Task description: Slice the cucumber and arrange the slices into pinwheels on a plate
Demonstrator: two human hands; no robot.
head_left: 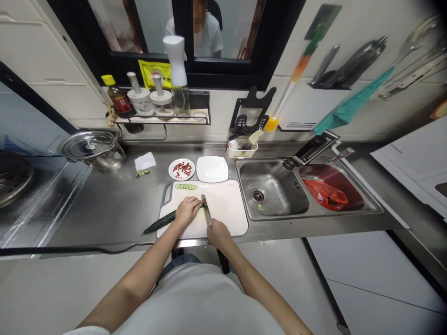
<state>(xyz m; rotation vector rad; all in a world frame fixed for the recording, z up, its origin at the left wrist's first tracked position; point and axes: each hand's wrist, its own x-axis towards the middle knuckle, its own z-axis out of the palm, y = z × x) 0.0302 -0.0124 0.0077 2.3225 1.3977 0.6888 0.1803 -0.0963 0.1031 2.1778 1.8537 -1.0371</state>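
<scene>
A dark green cucumber (pixel 161 222) lies slantwise across the lower left of a white cutting board (pixel 230 204). My left hand (pixel 187 210) is closed over its right end, fingers together. In my right hand (pixel 219 234) is the handle of a knife (pixel 206 210); the blade points away from me, beside my left fingertips at the cucumber's end. A row of thin cucumber slices (pixel 186 186) rests near the board's top left. Behind the board stand a round plate of chopped red pieces (pixel 181 169) and a white square plate (pixel 212 169).
On the right is a double sink (pixel 275 188) with a red plastic bag (pixel 326 194) in its right basin. A steel pot (pixel 94 150) stands at the back left, near a white paper (pixel 145 161). Bottles line a wall rack (pixel 164 119). Behind the window is a person.
</scene>
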